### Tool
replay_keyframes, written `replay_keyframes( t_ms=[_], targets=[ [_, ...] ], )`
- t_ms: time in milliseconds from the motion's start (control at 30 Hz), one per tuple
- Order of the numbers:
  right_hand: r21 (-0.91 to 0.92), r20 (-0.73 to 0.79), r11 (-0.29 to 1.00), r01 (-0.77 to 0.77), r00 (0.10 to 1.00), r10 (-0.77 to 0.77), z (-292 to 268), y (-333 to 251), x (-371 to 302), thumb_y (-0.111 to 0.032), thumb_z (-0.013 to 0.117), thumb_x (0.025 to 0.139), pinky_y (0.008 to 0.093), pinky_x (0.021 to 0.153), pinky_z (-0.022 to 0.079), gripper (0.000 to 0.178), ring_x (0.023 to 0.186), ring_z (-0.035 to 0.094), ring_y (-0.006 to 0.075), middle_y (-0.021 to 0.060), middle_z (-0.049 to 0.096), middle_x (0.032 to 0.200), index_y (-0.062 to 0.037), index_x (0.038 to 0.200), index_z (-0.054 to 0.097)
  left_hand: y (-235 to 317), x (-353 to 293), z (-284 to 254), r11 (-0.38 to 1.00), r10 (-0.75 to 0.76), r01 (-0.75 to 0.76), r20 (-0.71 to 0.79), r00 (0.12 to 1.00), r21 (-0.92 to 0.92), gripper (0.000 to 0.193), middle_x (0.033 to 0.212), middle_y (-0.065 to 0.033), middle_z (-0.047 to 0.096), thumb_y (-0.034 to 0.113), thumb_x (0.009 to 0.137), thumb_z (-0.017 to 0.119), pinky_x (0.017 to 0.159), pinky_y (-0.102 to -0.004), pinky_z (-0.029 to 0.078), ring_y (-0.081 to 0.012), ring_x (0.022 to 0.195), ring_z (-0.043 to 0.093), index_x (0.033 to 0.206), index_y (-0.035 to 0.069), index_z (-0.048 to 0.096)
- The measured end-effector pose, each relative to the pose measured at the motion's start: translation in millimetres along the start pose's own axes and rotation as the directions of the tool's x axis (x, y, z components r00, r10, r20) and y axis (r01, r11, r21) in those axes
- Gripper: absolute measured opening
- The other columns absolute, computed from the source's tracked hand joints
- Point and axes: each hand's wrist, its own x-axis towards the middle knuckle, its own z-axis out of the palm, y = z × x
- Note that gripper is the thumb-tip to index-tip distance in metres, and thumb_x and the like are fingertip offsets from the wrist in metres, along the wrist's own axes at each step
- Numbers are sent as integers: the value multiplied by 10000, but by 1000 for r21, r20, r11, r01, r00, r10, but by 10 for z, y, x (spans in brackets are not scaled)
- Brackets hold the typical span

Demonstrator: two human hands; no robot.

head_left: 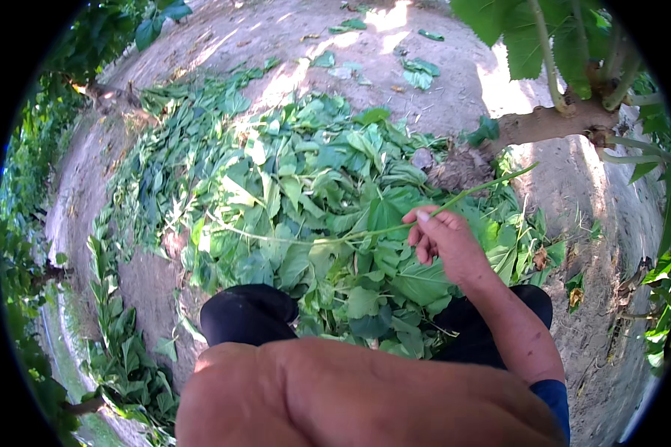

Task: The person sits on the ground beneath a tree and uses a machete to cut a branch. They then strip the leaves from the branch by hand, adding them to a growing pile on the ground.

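On your far left, green foliage (22, 201) lines the edge, and a strip of leafy cuttings (119, 328) lies on the ground in front of it. Next comes the broad pile of leaves (298, 194), spreading from far to near before you. Your left knee (246, 313), in dark cloth, stands at its near side. A large stretch of bare skin (365, 395) crosses the near edge; your left hand's fingers do not show, so you cannot tell how they stand. The long green stem (369, 233) runs above the pile from left to right, its right end farther away. Your right hand (446, 237) pinches it between thumb and forefinger, the other fingers curled beneath. Farther right, a thick branch (540, 125) stretches over bare soil (596, 194), with broad leaves (518, 33) at its far side.
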Motion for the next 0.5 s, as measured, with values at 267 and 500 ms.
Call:
replay_keyframes(
  t_ms=[267, 500],
  targets=[
    [6, 2, 1000, 4, 1000, -4, 47, 22, 94, -298, 496, 1014, 201, 462, 409, 310, 513, 549, 68, 27, 612, 767, -16, 1056, 619, -9, -120, -44, 996, 4, -4, 3, 1000, -84, 357, 964, -203, 631, 330, 989, 542, 712, -462, 579, -336, 835, 658, 1188, 36, 581],
    [22, -21, 1000, 10, 1000, -10, 92, -12, 131, -293, 490, 1019, 203, 450, 411, 306, 505, 547, 74, 41, 613, 756, -16, 1041, 618, -27, -214, -71, 997, 7, -5, 17, 1000, -82, 353, 967, -201, 633, 321, 983, 548, 721, -457, 574, -333, 842, 657, 1177, 29, 586]
  ],
)
